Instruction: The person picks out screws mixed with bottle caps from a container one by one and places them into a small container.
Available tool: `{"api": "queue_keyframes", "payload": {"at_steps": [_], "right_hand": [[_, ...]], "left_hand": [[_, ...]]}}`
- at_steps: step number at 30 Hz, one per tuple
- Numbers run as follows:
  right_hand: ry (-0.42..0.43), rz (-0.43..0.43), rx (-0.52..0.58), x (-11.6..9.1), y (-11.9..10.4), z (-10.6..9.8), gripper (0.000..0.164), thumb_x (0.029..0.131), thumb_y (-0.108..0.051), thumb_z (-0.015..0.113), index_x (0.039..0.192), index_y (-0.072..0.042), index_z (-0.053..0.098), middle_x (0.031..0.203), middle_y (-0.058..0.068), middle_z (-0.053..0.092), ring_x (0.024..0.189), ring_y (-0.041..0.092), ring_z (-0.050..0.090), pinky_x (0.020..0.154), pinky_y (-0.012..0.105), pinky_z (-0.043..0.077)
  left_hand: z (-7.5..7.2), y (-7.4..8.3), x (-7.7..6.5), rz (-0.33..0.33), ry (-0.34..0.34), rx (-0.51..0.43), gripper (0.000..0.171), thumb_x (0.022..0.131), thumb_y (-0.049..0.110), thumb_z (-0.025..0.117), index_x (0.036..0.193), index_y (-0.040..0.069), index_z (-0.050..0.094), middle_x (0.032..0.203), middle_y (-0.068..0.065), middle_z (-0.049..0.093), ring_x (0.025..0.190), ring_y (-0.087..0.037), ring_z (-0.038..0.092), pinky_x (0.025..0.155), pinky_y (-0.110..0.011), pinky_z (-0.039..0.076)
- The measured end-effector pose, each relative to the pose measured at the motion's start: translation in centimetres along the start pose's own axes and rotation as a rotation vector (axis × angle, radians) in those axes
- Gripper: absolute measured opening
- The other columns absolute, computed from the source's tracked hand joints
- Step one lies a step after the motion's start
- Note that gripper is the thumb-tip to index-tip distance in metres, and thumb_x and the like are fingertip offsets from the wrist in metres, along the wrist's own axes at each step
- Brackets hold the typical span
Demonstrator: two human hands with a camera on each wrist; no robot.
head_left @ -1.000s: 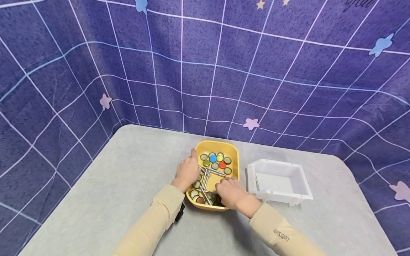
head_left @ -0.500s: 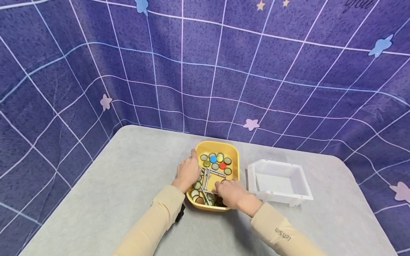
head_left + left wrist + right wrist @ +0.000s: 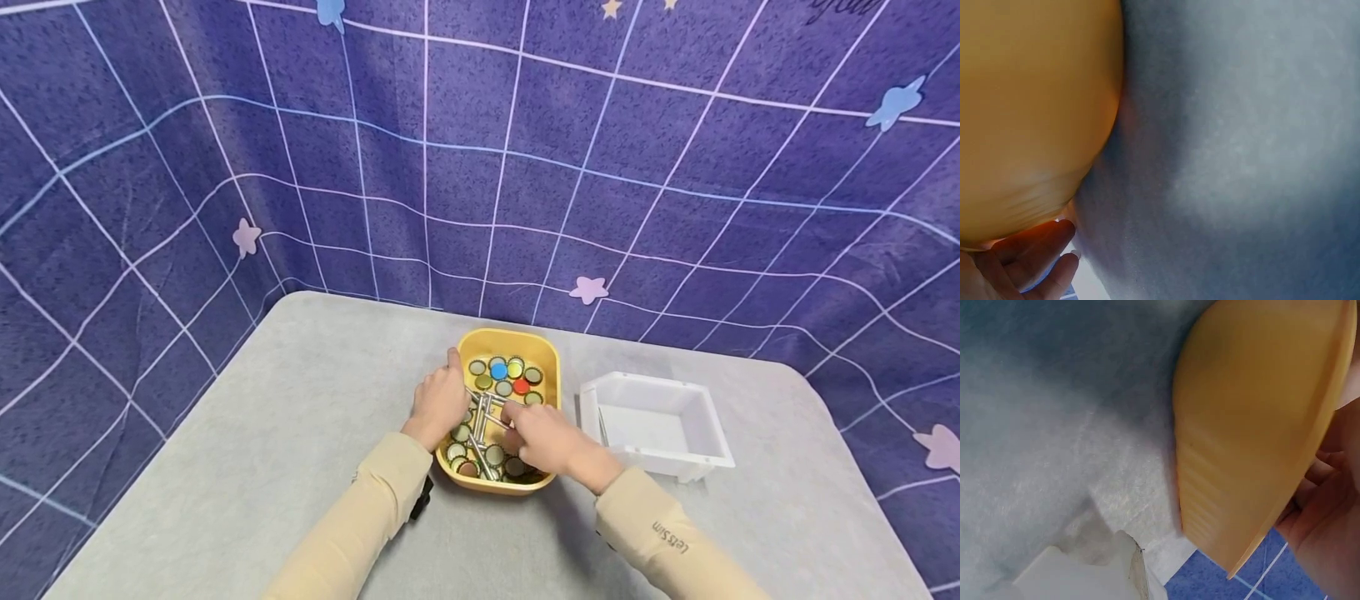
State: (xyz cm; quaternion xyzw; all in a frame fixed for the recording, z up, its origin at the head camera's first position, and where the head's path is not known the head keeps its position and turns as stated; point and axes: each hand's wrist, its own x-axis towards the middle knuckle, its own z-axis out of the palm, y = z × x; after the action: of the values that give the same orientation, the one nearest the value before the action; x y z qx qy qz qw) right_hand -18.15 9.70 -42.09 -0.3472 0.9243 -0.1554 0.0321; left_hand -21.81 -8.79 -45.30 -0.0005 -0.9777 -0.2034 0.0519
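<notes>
There's your left hand (image 3: 439, 404) gripping the left rim of the rounded yellow plastic bin (image 3: 487, 486); your right hand (image 3: 546, 435), apart from it, reaches inside and seems to pinch a slim silver metal rod (image 3: 498, 422). That rod juts left from your right fingertips, the nearer hand, its long axis slanting forward toward your left. An open white plastic tray (image 3: 667, 460) sits right of your right hand.

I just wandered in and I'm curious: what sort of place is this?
Probably a small screened-off work booth, though the room beyond doesn't show: a purple star-patterned cloth hangs behind a grey tabletop, which holds a yellow tub of bottle caps.
</notes>
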Motion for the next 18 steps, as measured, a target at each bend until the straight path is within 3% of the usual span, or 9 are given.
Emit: {"api": "queue_keyframes", "payload": {"at_steps": [12,15,18], "right_hand": [[0.113,0.004,0.244,0.0,0.9,-1.4,0.006,0.092,-0.011,0.064,0.093,-0.005,0.063,0.069,-0.003,0.061,0.057,0.001,0.047,0.052,0.017,0.041],[0.083,0.051,0.336,0.0,1.1,-1.8,0.008,0.094,-0.011,0.061,0.096,-0.004,0.062,0.069,0.0,0.063,0.056,0.003,0.052,0.051,0.019,0.043],[0.036,0.113,0.492,0.1,1.2,-2.3,0.011,0.095,-0.009,0.057,0.1,0.0,0.06,0.071,0.008,0.066,0.059,0.016,0.061,0.054,0.027,0.051]], "left_hand": [[0.3,-0.1,0.2,0.008,0.002,0.007,0.067,0.088,0.009,0.058,0.148,-0.006,0.032,0.095,-0.023,0.07,0.078,-0.04,0.069,0.065,-0.049,0.057],[0.2,0.0,0.3,0.0,-0.004,0.005,0.068,0.088,0.009,0.058,0.149,-0.005,0.031,0.096,-0.023,0.07,0.079,-0.04,0.069,0.067,-0.049,0.057],[0.1,0.0,0.2,-0.006,-0.008,0.001,0.068,0.087,0.009,0.058,0.149,-0.004,0.031,0.097,-0.023,0.07,0.079,-0.04,0.069,0.067,-0.049,0.057]]}}
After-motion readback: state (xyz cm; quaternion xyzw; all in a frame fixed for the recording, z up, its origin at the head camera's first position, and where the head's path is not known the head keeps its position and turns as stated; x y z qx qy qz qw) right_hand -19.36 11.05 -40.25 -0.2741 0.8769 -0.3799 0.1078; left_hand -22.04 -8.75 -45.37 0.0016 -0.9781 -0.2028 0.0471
